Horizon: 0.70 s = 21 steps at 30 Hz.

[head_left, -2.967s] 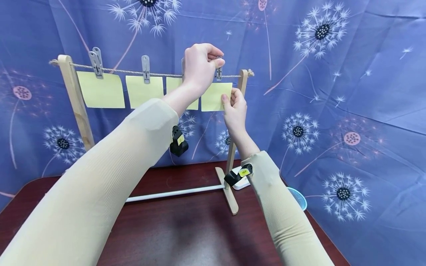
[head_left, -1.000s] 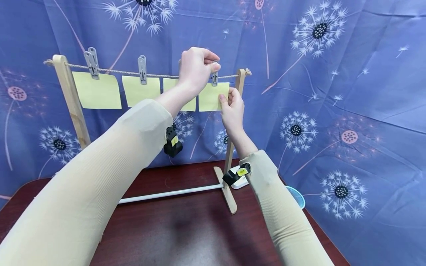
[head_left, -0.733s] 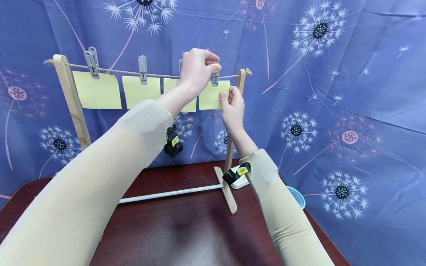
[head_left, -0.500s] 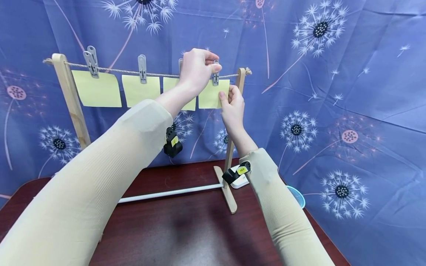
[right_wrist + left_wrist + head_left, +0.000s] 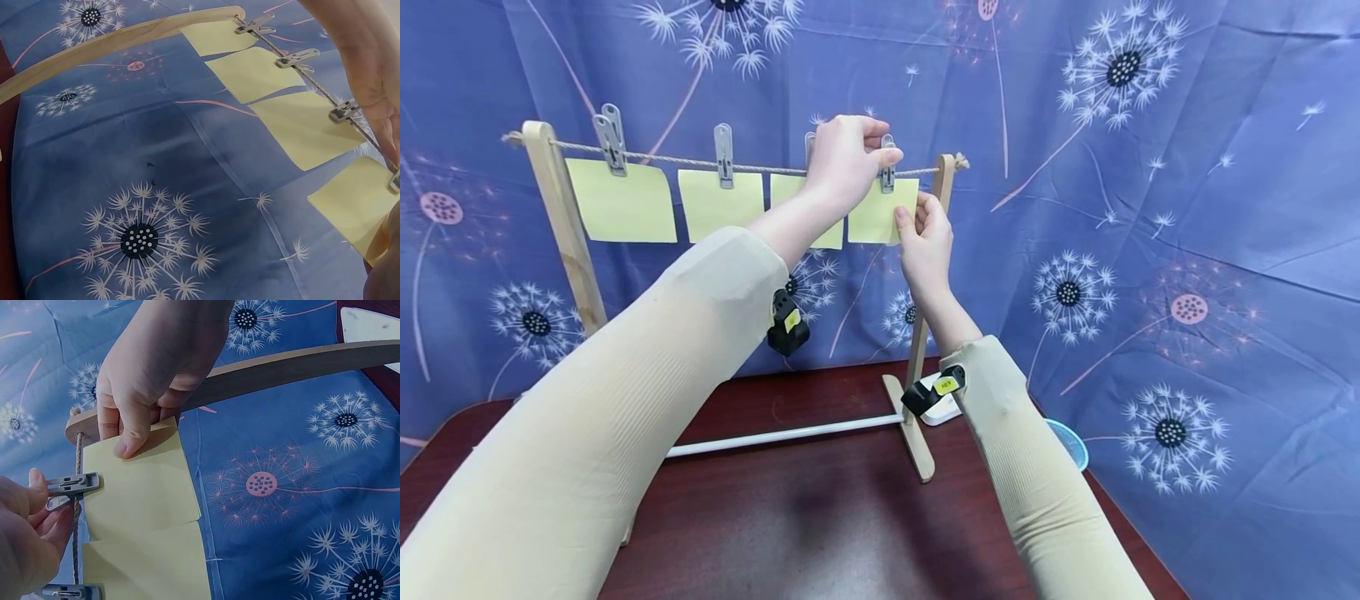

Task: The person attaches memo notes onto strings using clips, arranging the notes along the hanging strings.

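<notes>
My left hand (image 5: 846,162) is at the rope's right end, thumb and fingers curled about the handles of a grey clothespin (image 5: 887,172). In the left wrist view that clothespin (image 5: 78,483) straddles the rope, its nose over the top edge of a yellow sheet of paper (image 5: 137,487). My right hand (image 5: 927,246) pinches the same sheet (image 5: 876,218) by its right edge, thumb in front and fingers behind. In the right wrist view, part of the right hand (image 5: 384,275) shows at the sheet's corner.
More yellow sheets (image 5: 721,204) hang leftward along the rope (image 5: 662,159), each under a grey clothespin (image 5: 724,156). Wooden posts (image 5: 561,217) and a white bar (image 5: 790,434) form the rack on the dark red table (image 5: 760,517). A blue basket (image 5: 1070,444) stands at the right.
The sheet's top edge has risen from below the clothespin to under its nose. The left hand has dropped slightly, leaving more of the clothespin's handle in sight; the right hand keeps its pinch.
</notes>
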### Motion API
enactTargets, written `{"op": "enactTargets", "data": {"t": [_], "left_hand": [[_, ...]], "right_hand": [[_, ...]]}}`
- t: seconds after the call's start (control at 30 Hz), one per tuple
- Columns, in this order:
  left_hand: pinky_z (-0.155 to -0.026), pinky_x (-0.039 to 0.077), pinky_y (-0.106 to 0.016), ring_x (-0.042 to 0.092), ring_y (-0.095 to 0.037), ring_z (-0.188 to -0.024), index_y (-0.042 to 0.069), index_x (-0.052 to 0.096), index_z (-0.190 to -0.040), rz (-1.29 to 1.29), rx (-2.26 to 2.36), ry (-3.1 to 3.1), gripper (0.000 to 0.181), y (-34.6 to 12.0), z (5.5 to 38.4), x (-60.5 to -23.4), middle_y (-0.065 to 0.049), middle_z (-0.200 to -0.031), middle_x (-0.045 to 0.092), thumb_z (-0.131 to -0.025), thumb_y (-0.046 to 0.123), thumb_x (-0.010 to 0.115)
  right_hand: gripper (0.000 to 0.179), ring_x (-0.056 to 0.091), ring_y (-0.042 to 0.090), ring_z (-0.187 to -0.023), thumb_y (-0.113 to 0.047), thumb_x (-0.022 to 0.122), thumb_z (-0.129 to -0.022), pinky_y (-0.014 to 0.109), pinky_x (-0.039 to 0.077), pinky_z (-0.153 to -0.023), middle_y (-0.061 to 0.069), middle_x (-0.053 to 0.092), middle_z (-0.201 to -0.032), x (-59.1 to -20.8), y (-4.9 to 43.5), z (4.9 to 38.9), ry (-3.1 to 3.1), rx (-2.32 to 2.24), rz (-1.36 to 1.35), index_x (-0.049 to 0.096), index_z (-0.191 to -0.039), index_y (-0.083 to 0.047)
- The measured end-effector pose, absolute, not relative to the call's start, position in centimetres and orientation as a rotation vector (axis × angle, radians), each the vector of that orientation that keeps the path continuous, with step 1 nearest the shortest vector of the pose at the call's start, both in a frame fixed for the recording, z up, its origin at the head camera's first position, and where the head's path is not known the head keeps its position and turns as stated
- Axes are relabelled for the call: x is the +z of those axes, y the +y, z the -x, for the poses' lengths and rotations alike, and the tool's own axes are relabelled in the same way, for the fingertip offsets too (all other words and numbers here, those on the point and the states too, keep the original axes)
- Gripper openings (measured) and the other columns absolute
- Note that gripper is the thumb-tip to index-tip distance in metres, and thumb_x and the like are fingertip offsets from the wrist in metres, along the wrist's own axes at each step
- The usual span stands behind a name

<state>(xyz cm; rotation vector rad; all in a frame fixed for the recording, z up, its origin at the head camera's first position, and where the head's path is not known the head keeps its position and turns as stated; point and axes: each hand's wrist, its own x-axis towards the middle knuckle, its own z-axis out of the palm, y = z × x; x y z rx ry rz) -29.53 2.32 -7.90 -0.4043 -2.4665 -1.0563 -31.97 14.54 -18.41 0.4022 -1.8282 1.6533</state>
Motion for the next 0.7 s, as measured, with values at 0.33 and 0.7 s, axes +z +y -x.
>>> {"op": "enactTargets", "data": {"t": [0.33,0.7], "left_hand": [[-0.108,0.036,-0.02,0.059,-0.005,-0.122,0.016,0.051,-0.143,0.43,-1.059,-2.481,0.052,2.1,29.4,-7.9,0.004,-0.138,0.059,-0.095,0.034,0.064],[-0.105,0.042,-0.021,0.059,-0.012,-0.123,0.01,0.055,-0.139,0.526,-1.116,-2.387,0.047,1.3,28.5,-8.6,-0.004,-0.138,0.059,-0.095,0.025,0.065]], "right_hand": [[0.038,0.063,0.027,-0.114,-0.003,0.055,-0.098,0.031,0.052,-0.095,0.023,0.062,-0.127,-18.9,14.4,31.5,-1.786,1.62,-0.405,0.05,-0.134,0.006],[0.047,0.055,0.022,-0.128,0.002,0.059,-0.093,0.025,0.043,-0.106,0.021,0.056,-0.137,-19.2,14.4,29.4,-1.627,1.616,-0.43,0.048,-0.138,0.007]]}}
